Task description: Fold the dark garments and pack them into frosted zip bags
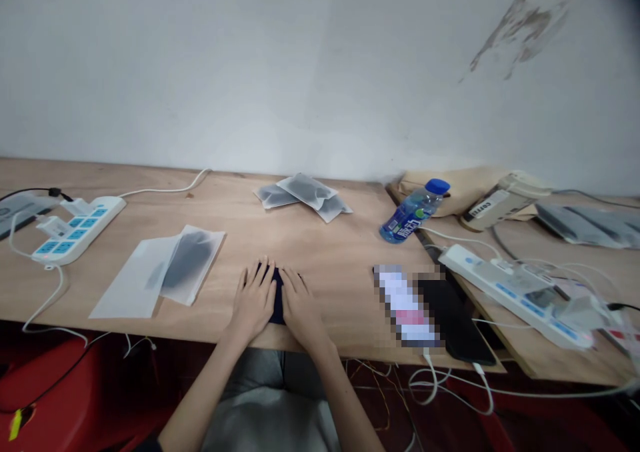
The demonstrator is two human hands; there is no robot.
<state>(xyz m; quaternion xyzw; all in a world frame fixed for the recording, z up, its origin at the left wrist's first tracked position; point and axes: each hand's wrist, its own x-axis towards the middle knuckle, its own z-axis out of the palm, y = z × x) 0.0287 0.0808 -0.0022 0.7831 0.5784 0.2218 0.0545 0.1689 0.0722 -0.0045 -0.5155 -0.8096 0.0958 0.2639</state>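
Observation:
A small dark navy piece, which looks like folded cloth (277, 300), lies at the table's front edge, mostly covered by my hands. My left hand (254, 300) rests flat on its left part, fingers stretched forward. Flat on the right part is my right hand (300, 303), its fingers also extended. To the left, a frosted bag with something dark inside (191, 265) lies partly against a pale, flat frosted bag (137, 280). Several similar filled bags (307, 191) are piled near the wall.
A white power strip (83, 229) with cables sits at left. On the right are a blue-capped bottle (414, 211), a coffee cup (500, 202), a blurred-out phone (406, 309), a black phone (457, 322) and another power strip (517, 297). Charging cables hang over the front edge.

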